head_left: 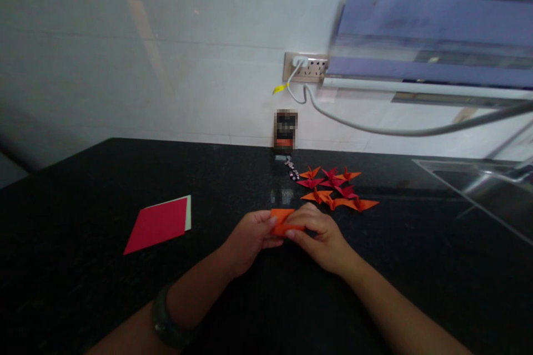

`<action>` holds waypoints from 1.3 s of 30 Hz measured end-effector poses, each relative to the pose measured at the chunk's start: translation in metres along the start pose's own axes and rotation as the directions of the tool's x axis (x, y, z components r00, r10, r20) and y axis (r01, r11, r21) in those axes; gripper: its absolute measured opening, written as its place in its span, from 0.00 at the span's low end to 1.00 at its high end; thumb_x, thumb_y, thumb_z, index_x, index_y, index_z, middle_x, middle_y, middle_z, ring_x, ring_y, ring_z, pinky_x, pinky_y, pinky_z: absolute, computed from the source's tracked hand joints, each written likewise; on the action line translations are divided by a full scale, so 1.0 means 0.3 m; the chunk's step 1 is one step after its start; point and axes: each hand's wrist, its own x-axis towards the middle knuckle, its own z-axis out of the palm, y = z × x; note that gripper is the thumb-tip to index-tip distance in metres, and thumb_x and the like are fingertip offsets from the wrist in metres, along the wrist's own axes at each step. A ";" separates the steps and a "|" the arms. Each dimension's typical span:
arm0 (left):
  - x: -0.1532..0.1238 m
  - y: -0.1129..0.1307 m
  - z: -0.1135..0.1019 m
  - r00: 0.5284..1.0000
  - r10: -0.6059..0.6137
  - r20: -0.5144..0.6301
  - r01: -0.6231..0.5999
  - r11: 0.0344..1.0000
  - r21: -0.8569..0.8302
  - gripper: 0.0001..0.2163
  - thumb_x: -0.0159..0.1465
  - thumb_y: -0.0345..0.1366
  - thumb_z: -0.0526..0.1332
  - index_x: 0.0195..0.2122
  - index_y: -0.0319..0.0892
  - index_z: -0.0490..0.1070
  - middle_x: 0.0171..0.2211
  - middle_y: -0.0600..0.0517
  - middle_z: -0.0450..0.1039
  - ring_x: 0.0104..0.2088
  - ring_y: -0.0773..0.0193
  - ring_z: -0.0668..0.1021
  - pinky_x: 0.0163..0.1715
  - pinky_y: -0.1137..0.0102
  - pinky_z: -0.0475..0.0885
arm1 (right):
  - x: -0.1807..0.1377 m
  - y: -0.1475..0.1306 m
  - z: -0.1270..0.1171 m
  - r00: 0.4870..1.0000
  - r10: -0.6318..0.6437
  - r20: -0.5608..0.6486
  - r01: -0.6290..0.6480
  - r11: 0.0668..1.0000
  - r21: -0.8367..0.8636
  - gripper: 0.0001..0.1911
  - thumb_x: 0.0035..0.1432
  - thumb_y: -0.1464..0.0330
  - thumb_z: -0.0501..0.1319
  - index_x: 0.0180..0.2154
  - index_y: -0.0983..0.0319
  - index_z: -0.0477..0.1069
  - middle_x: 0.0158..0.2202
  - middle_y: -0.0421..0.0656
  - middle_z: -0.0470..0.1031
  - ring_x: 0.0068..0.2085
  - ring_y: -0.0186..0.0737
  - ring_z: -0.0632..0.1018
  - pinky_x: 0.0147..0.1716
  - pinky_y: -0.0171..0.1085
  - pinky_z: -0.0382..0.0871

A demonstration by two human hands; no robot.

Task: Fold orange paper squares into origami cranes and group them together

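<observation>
Between my two hands is a folded piece of orange origami paper (pixel 282 214). My left hand (pixel 252 236) pinches its left edge, the thumb lying on the front. On the other side my right hand (pixel 318 233) grips the paper with thumb and fingers, covering part of it. Just beyond my right hand lie several folded paper cranes (pixel 318 195), some orange and some red. Off to the left, a small stack of square paper (pixel 160 224) rests flat, red on top with a pale green edge showing.
A phone (pixel 285 132) with a beaded strap (pixel 293 171) leans upright against the tiled wall. A socket (pixel 306 67) above it holds a plug with a white cable (pixel 366 126) running right. At the right is a sink's metal rim (pixel 466 197). The black countertop (pixel 225 177) is glossy.
</observation>
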 end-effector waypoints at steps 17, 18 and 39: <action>0.005 -0.009 -0.004 0.999 0.002 0.046 -0.002 1.000 -0.002 0.13 0.55 0.38 0.59 0.40 0.38 0.72 0.38 0.46 0.74 0.37 0.63 0.74 0.39 0.67 0.66 | -0.006 0.023 0.029 0.968 0.175 -0.182 -0.191 0.979 -0.077 0.08 0.54 0.69 0.56 0.25 0.62 0.67 0.24 0.40 0.66 0.27 0.33 0.68 0.27 0.33 0.62; 0.005 -0.011 -0.004 0.998 -0.002 0.061 0.002 1.000 -0.001 0.13 0.56 0.38 0.58 0.40 0.38 0.72 0.38 0.45 0.74 0.38 0.62 0.74 0.40 0.67 0.66 | -0.005 0.029 0.030 0.960 0.194 -0.202 -0.212 0.974 -0.076 0.08 0.54 0.68 0.56 0.24 0.62 0.66 0.24 0.39 0.64 0.27 0.33 0.68 0.26 0.32 0.62; 0.005 -0.013 0.008 0.997 -0.026 0.075 0.031 0.998 -0.057 0.11 0.55 0.33 0.57 0.38 0.35 0.72 0.32 0.47 0.74 0.33 0.65 0.75 0.34 0.68 0.70 | -0.005 0.039 0.028 0.960 0.238 -0.148 -0.255 0.961 -0.106 0.09 0.53 0.69 0.56 0.23 0.63 0.64 0.24 0.39 0.62 0.27 0.33 0.66 0.25 0.32 0.59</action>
